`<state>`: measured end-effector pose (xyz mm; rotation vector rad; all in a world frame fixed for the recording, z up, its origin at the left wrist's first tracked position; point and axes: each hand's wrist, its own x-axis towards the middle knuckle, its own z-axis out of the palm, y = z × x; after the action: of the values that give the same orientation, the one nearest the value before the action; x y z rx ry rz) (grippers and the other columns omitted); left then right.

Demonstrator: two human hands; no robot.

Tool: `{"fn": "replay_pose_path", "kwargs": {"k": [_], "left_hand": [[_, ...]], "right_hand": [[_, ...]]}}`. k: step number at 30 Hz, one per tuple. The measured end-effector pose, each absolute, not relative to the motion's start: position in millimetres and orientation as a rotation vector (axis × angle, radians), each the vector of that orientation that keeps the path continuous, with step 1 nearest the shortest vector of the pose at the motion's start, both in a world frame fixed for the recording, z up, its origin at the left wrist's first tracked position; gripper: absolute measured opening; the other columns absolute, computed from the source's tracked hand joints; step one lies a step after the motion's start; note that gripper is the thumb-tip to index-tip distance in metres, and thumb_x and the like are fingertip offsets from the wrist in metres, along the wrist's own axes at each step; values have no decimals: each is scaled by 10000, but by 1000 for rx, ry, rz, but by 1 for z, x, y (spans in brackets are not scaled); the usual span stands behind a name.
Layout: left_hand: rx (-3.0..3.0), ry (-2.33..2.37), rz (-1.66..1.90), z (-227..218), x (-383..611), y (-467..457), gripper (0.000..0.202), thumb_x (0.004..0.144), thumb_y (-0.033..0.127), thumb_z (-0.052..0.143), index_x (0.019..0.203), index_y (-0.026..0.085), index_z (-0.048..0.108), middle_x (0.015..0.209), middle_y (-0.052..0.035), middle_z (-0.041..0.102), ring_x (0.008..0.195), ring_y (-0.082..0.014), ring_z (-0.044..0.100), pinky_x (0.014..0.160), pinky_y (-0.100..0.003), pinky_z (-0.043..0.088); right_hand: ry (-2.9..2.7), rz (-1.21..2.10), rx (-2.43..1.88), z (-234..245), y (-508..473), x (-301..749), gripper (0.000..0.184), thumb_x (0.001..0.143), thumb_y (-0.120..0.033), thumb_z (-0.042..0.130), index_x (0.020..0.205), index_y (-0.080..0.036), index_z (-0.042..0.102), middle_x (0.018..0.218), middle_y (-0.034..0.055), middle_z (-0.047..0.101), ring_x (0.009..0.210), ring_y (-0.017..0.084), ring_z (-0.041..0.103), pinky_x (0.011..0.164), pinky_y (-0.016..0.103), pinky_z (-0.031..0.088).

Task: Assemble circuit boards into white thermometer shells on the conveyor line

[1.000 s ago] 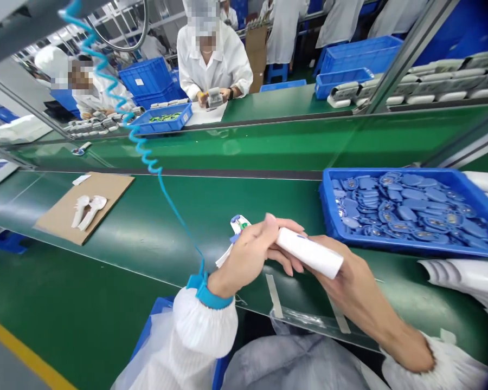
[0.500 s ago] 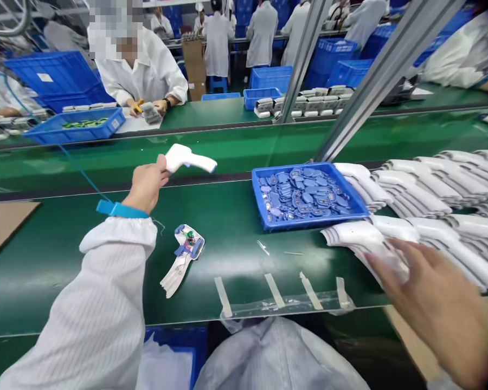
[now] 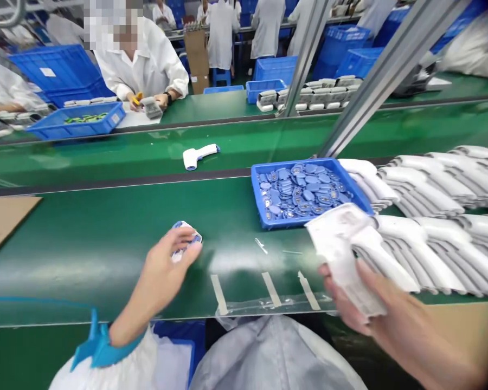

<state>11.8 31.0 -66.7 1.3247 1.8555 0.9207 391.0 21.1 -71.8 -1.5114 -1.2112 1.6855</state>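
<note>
Metal posts (image 3: 390,79) stand beyond a long green bench (image 3: 106,216); the floor (image 3: 16,357) seems green.

Casing (image 3: 178,255) partly hidden by left hand (image 3: 165,271), right hand (image 3: 398,319) blurred, cardboard (image 3: 8,214) cut off

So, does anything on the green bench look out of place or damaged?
Slightly: a small white scrap and a thin sliver lie loose on the green bench, just nearer than the blue tray. They look like stray bits beside the neatly rowed white shells. No obvious damage stands out.

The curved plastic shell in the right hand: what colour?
The curved plastic shell is white, in the head view.
</note>
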Motion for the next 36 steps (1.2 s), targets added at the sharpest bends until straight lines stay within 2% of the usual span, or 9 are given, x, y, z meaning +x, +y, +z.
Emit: {"fn": "replay_pose_path", "kwargs": {"k": [3, 9, 13, 16, 20, 23, 27, 32, 36], "left_hand": [[1298, 1581, 901, -62, 45, 20, 344, 918, 458, 647, 1158, 211, 655, 1246, -101, 678, 1109, -247, 654, 1007, -418, 501], [1065, 1143, 968, -53, 73, 7, 360, 993, 433, 598, 1266, 198, 598, 1239, -111, 693, 1134, -218, 651, 1008, -366, 502], [945, 1245, 1068, -56, 64, 1, 287, 977, 445, 612, 1012, 162, 640, 861, -46, 711, 800, -160, 652, 768, -270, 511], [860, 1558, 1188, -58, 36, -6, 295, 910, 441, 675, 880, 152, 623, 684, 3, 642, 615, -122, 562, 610, -232, 454], [763, 2030, 1389, -46, -24, -19, 248, 850, 385, 721, 900, 157, 639, 728, 15, 664, 644, -120, 590, 634, -220, 483], [633, 2234, 1561, -41, -67, -21, 253, 791, 322, 741, 955, 158, 639, 808, 3, 695, 662, -118, 625, 677, -225, 527], [505, 2342, 1580, -61, -98, -14, 328, 751, 255, 678, 1044, 129, 600, 851, -41, 705, 693, -146, 680, 728, -276, 577], [626, 2351, 1300, -101, -89, -14, 325, 755, 305, 698, 1012, 115, 638, 847, -93, 724, 772, -226, 713, 794, -378, 578], [848, 2591, 1200, -108, -70, -19, 462, 801, 357, 710, 1194, 149, 587, 1217, -170, 657, 1137, -315, 626, 1047, -512, 460]], "right_hand": [[-764, 2157, -1305, -58, 20, 343, 541, 932, -695, 516, 1119, -226, 710, 765, 34, 582, 547, 111, 438, 541, 284, 439], [-694, 2476, -980, -56, 16, 284, 524, 960, -688, 506, 1047, -215, 714, 753, -4, 570, 518, 59, 393, 521, 217, 382], [-964, 2554, -906, -65, 21, 261, 555, 1001, -677, 415, 1042, -200, 697, 765, 11, 605, 553, 85, 481, 574, 241, 430], [-1534, 2185, -1047, -77, 22, 239, 542, 1027, -644, 364, 998, -213, 692, 852, 52, 662, 738, 175, 618, 720, 327, 517], [-2223, 1293, -968, -92, 13, 204, 320, 1075, -382, 391, 1171, -254, 668, 1182, 56, 688, 1043, 211, 651, 923, 382, 520], [-2513, 914, -709, -104, 4, 175, 308, 1073, -265, 398, 1260, -301, 641, 1386, 1, 637, 1063, 193, 651, 917, 396, 528], [-2725, 494, -619, -120, 1, 156, 336, 1031, -361, 536, 1333, -240, 617, 1463, 26, 602, 958, 228, 631, 775, 429, 518], [-2718, 348, -705, -121, 8, 190, 266, 1045, -317, 488, 1165, -184, 684, 1333, 52, 680, 928, 241, 630, 734, 434, 488], [-2450, 473, -901, -115, 18, 223, 226, 1067, -320, 458, 1124, -220, 652, 1191, 44, 717, 963, 204, 666, 797, 378, 507]]}}
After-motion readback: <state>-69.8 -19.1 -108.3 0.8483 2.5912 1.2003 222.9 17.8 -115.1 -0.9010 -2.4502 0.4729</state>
